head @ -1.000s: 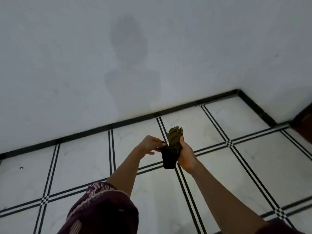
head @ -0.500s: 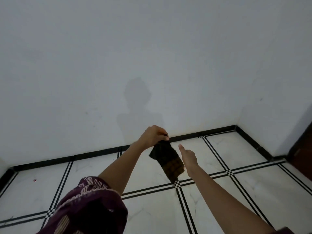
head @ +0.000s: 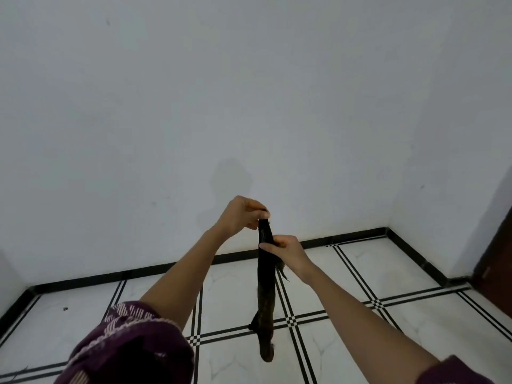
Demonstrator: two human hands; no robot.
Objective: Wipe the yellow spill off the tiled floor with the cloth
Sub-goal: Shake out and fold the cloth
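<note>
Dark cloth (head: 265, 286), one, hangs long; my left hand (head: 240, 217) pinches top, right hand (head: 288, 252) grips below, above tiled floor (head: 346, 273).

Wears dark maroon sleeves ending near the elbows. Has pale pink hatched patches and a scalloped pale trim on the left sleeve (head: 124, 347); shows only a plain dark corner of the right sleeve (head: 454, 372). Bare-armed down to left hand (head: 241, 214) and right hand (head: 291, 253).

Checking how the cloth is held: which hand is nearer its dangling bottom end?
Right. The right hand grips the cloth partway down; the left hand pinches its top end, farther up.
</note>
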